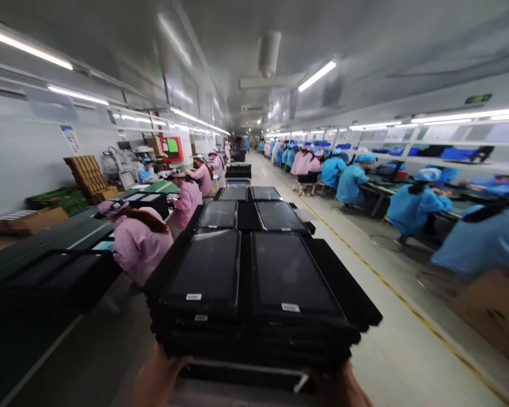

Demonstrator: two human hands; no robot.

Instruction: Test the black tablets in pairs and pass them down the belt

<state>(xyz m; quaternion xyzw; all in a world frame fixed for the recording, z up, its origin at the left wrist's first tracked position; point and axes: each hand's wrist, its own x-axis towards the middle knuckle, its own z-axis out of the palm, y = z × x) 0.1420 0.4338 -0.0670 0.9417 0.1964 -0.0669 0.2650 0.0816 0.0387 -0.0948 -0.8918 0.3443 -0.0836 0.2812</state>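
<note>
Tray stack [254,339] lies straight ahead of the fingers, its screens [294,271] pointing lengthwise away. Left hand [159,376] is at its near left corner, right hand [345,387] at the near right, equally close; whether fingers grip, I cannot tell.

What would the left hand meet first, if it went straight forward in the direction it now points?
Most likely the stack of black trays: the left hand is at its near left corner, apparently touching its underside, though blur and shadow make the exact contact unclear.
</note>
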